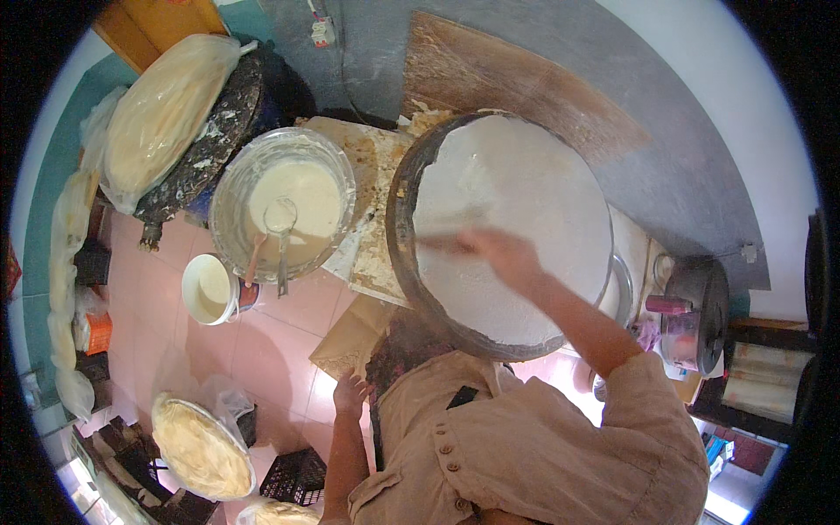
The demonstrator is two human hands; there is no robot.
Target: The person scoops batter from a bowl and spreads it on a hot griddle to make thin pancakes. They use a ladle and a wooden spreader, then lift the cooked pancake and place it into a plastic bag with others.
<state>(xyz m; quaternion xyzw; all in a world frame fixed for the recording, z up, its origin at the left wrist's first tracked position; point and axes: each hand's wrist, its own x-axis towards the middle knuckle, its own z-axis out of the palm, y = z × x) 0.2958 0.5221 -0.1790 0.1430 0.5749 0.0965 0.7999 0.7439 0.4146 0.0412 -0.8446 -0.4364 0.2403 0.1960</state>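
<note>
A large round griddle (401, 216) stands before me, its top covered by a thin white layer of batter (525, 177). Over its left half, my right hand (502, 252) is blurred by motion and holds a thin tool (441, 243) whose kind is too blurred to tell. My left hand (353, 394) hangs low beside my clothing, at the corner of a tan sheet (351, 335), with its fingers apart; whether it touches the sheet I cannot tell. Left of the griddle is a wide basin (220, 226) of pale batter (302, 190), with a metal ladle (282, 262) and a wooden-handled utensil (254, 259) in it.
A white bucket (190, 289) stands below the basin. Bagged flatbreads (164, 118) lie on a dark round surface (226, 125) at upper left. A round tray of flatbreads (203, 453) and a black crate (295, 476) are at lower left. A dark pot (705, 315) stands at right.
</note>
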